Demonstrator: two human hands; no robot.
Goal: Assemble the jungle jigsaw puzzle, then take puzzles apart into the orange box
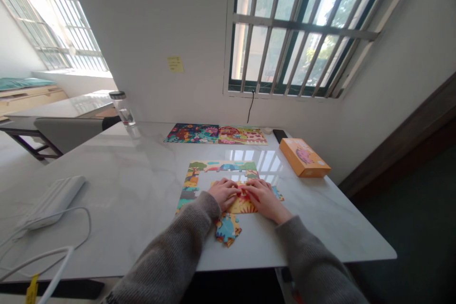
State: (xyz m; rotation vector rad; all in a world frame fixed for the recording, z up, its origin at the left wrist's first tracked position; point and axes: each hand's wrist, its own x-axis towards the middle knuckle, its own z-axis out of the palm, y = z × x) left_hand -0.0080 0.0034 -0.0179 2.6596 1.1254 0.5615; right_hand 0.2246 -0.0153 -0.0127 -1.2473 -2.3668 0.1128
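A jigsaw puzzle point(185, 194) with a bright animal scene lies partly joined on the white table, its border framing a bare gap in the middle. Over its lower right part, my left hand point(224, 193) and my right hand point(264, 198) come together with bent fingers. Their fingertips meet on a yellow and red puzzle piece point(243, 194), partly covered by the fingers. Just below my left hand sit loose blue and yellow puzzle pieces point(227, 229), seemingly piled. More pieces point(278, 193) show to the right, beside my right hand.
Two finished-looking picture puzzles point(194, 134) lie by the wall. An orange box point(304, 157) and a black phone-like object point(280, 136) are at the right. A clear bottle point(124, 111) stands back left. A white power strip point(55, 202) with cables point(89, 228) occupies the left side.
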